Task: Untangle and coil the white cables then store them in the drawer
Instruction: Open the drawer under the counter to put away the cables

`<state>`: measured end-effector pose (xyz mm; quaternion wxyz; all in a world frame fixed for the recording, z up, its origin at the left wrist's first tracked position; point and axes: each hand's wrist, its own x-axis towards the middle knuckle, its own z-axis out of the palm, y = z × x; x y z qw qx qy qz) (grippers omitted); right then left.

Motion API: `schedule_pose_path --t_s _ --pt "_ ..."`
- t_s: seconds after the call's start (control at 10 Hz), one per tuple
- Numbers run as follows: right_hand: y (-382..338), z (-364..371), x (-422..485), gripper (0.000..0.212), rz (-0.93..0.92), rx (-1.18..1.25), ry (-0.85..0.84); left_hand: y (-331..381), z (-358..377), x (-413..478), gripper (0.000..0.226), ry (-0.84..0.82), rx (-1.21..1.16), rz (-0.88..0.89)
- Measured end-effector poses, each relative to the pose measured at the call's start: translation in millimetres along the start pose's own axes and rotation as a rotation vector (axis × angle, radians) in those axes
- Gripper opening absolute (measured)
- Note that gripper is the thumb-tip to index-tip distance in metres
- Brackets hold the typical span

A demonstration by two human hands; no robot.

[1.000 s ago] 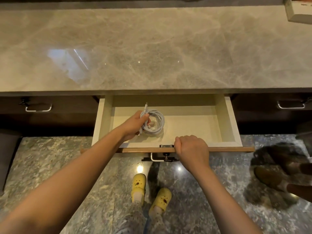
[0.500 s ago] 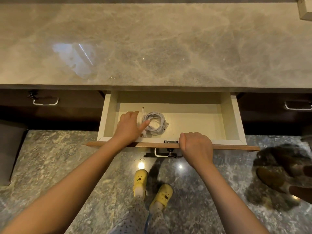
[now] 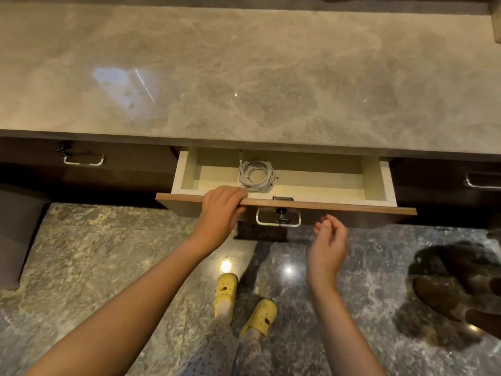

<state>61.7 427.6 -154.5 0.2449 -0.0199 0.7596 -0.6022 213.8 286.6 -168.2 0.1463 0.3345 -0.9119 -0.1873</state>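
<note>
Nearest the camera, two yellow clogs stand on the dark marbled floor below patterned trouser legs. Above them the right grip hangs released in the air, palm turned leftward and fingers loosely curled around nothing, just below the drawer front and a little to the right of the metal handle, touching neither. The left grip grasps the drawer to the left of that handle: its fingers are hooked over the top edge of the wooden front panel, and the thumb lies against the panel's face. The drawer is partly pulled out from under the surface, its pale inside showing. The white cables lie inside on the drawer bottom as one round coil, left of the middle and close behind the left grip's fingertips, apart from them, with one short end pointing toward the back wall. Beyond, the grey-brown marble surface spans the view, with shut dark drawers on either side beneath it.
</note>
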Motion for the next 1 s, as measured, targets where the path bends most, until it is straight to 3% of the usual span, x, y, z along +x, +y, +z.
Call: schedule_pose_path --t_s 0.1,0.2,0.3,0.4,0.5,0.7,0.8,0.9,1.0 --pt "-14 16 20 0.041 0.362 0.360 -0.092 9 -26 17 0.029 0.005 -0.322 -0.124" --pt "-29 27 33 0.048 0.497 0.640 -0.161 24 -47 12 0.025 0.067 -0.788 -0.444" --pt "-38 36 44 0.051 0.538 0.783 -0.212 20 -31 12 0.034 0.095 -1.260 -0.998" --pt "-42 45 57 0.053 0.544 0.863 -0.257 9 -21 37 0.039 0.185 -1.847 -1.237" --pt "-46 52 74 0.058 0.566 0.910 -0.290 4 -21 65 0.041 0.283 -1.959 -1.152" --pt "-56 64 98 0.055 0.582 0.880 -0.292 -13 -23 93 0.045 0.103 -1.801 -1.095" --pt "-53 63 95 0.049 0.557 0.744 -0.274 -15 -32 91 0.054 -0.085 -1.544 -1.062" --pt "-59 61 98 0.041 0.581 0.535 -0.233 -25 -50 80 0.070 -0.500 -0.678 -0.879" --pt "-68 69 100 0.026 0.639 0.141 -0.288 -43 -82 74 0.066 -0.824 -0.023 -0.595"
